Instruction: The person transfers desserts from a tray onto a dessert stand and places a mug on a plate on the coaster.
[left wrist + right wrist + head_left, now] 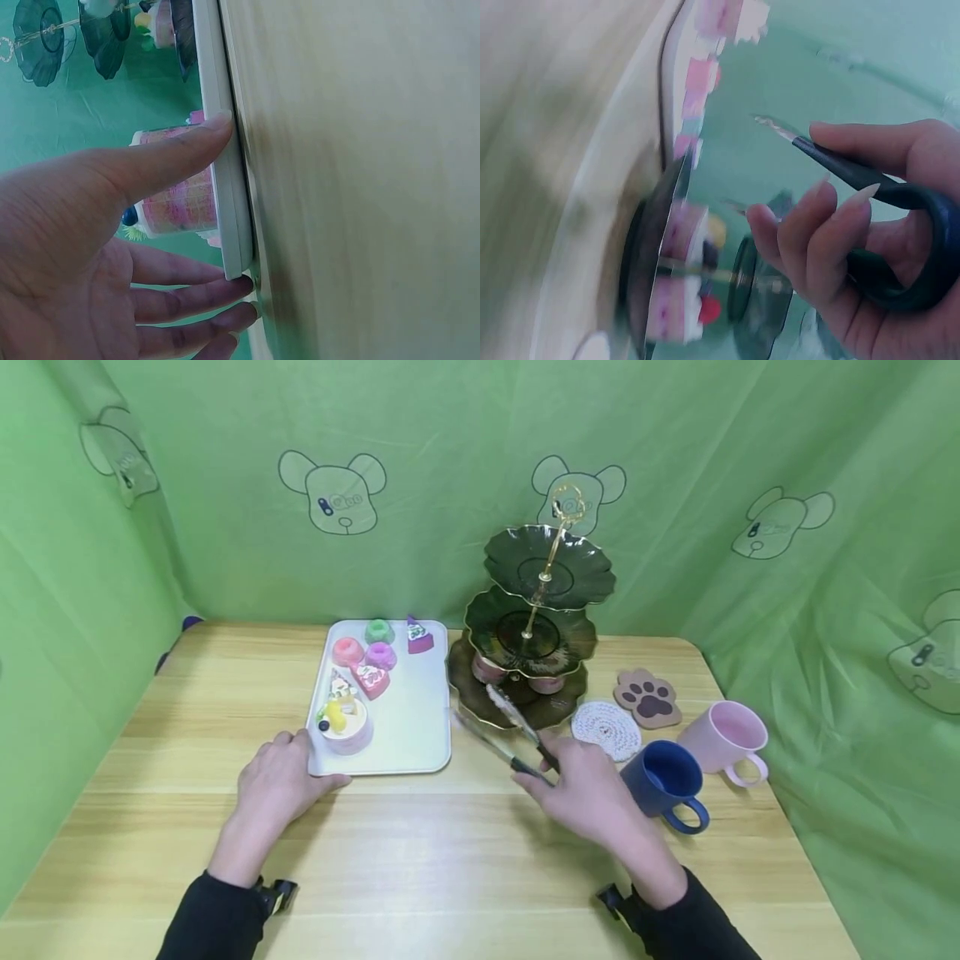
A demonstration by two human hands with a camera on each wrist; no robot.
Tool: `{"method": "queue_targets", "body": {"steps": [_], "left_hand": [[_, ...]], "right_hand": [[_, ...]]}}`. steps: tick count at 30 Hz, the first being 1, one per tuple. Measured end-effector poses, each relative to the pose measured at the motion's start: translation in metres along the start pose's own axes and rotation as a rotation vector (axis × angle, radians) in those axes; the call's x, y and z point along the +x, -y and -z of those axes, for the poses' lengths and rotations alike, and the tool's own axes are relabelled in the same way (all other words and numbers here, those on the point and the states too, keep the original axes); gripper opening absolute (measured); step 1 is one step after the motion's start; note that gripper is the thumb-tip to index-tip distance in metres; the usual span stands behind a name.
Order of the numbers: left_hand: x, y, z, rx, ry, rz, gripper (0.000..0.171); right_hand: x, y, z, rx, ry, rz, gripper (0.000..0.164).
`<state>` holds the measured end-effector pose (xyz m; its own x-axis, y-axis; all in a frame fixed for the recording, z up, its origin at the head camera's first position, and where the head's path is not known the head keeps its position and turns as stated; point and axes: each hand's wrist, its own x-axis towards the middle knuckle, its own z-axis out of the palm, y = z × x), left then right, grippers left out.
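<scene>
Black-handled tongs sit in the right hand, arms apart, tips near the bottom plate of the tiered stand; left hand grips the near-left corner of the white tray, round cake just inside. Risk, judged: a low swing could clip the plate's scalloped rim, a tug slide the cake; lettering on the curtain's bear prints too small to read.

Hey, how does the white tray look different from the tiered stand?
The white tray is pale and rectangular, while the tiered stand is dark with wavy, gold-coloured edges. The white tray is one flat level; the tiered stand has three levels on a gold-coloured rod. Both hold small cakes and rest on the table.
</scene>
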<state>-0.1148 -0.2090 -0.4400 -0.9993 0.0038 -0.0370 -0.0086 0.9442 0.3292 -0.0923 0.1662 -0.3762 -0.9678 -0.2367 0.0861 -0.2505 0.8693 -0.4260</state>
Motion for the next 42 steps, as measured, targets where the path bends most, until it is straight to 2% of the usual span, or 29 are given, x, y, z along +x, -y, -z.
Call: {"method": "queue_targets", "body": {"steps": [4, 8, 15, 23, 30, 42], "left_hand": [[0.0, 0.001, -0.001, -0.006, 0.001, -0.005, 0.089], [0.0, 0.001, -0.001, -0.008, 0.001, -0.001, 0.089], [0.001, -0.001, 0.0, -0.012, 0.0, -0.005, 0.089], [0.0, 0.001, -0.002, -0.011, -0.032, -0.019, 0.081], [0.0, 0.002, 0.0, -0.013, -0.024, -0.017, 0.082], [0.001, 0.004, 0.0, -0.015, -0.023, -0.014, 0.082]], "right_hand": [[-0.003, 0.018, -0.012, -0.064, -0.032, 0.127, 0.067], [0.001, 0.033, -0.025, -0.114, -0.009, 0.231, 0.061], [0.017, 0.058, -0.047, -0.124, 0.052, 0.32, 0.061], [0.036, 0.082, -0.069, -0.187, 0.086, 0.297, 0.059], [0.053, 0.094, -0.085, -0.198, 0.093, 0.274, 0.055], [0.071, 0.104, -0.1, -0.185, 0.119, 0.248, 0.049]]}}
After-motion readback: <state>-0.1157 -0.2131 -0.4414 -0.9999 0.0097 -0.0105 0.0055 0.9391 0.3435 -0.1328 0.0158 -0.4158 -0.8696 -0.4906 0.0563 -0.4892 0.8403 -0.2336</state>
